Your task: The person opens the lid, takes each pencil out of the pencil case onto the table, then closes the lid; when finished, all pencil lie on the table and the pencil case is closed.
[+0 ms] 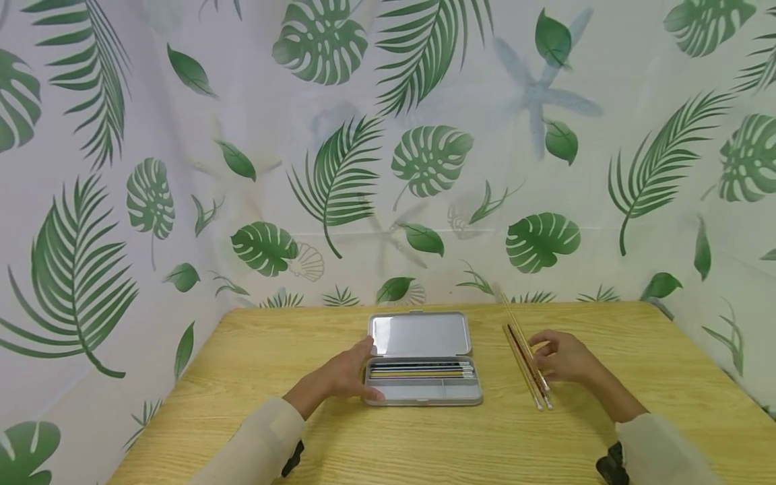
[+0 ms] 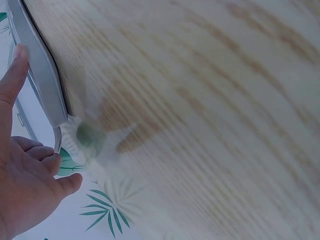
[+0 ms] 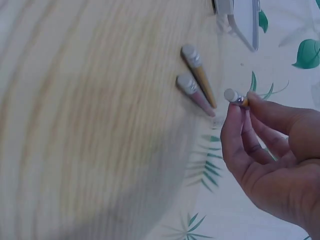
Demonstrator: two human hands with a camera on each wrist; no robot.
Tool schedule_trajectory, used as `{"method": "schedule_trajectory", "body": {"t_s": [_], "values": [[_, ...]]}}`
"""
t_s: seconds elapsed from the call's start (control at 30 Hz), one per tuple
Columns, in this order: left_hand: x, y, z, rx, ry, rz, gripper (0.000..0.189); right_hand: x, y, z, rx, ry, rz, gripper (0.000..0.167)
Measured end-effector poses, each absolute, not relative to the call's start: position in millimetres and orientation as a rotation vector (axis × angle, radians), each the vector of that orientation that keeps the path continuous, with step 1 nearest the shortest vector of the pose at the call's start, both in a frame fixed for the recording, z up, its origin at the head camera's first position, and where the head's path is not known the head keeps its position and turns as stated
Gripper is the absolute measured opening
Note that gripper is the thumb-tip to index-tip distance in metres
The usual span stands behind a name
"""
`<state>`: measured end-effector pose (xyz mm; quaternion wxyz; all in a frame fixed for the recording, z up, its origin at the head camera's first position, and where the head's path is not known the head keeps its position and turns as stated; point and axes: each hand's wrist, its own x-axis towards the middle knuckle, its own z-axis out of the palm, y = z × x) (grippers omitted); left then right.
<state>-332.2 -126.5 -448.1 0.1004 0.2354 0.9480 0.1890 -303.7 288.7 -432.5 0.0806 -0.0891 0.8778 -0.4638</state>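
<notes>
An open metal pencil case (image 1: 421, 391) lies with its lid (image 1: 418, 335) folded back. Several pencils (image 1: 418, 372) sit in its rear compartment. My left hand (image 1: 345, 372) rests against the case's left side, thumb at the front corner and fingers by the lid; in the left wrist view the thumb (image 2: 16, 75) touches the side wall. Beyond the case's right side, my right hand (image 1: 564, 357) pinches a pencil (image 3: 239, 98) between thumb and fingertips near its white eraser end. Two more pencils (image 3: 197, 70) lie beside it on the table.
The wooden table (image 1: 418, 444) reaches back to a leaf-patterned cloth (image 1: 424, 263), which also hangs at both sides. A thin divider (image 1: 442, 387) splits the front compartment of the case.
</notes>
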Motion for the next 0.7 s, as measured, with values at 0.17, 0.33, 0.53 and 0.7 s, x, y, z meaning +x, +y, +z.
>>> {"method": "schedule_trajectory", "body": {"t_s": [0.17,0.33,0.53,0.7], "values": [[-331.2,-125.2,-446.7,0.684,2.805,0.562,0.116,-298.4,302.8,-437.1,-0.104,2.681,-1.294,0.041],[-331.8,-124.7,-446.8,0.691,2.805,0.552,0.116,-295.4,307.9,-442.2,-0.016,2.716,-1.233,0.037],[-332.6,-124.8,-448.4,0.696,2.807,0.551,0.116,-294.3,305.1,-446.0,0.002,2.757,-1.206,0.033],[-331.7,-125.0,-448.1,0.716,2.81,0.565,0.116,-293.2,297.4,-448.5,0.059,2.765,-1.198,0.031]]}}
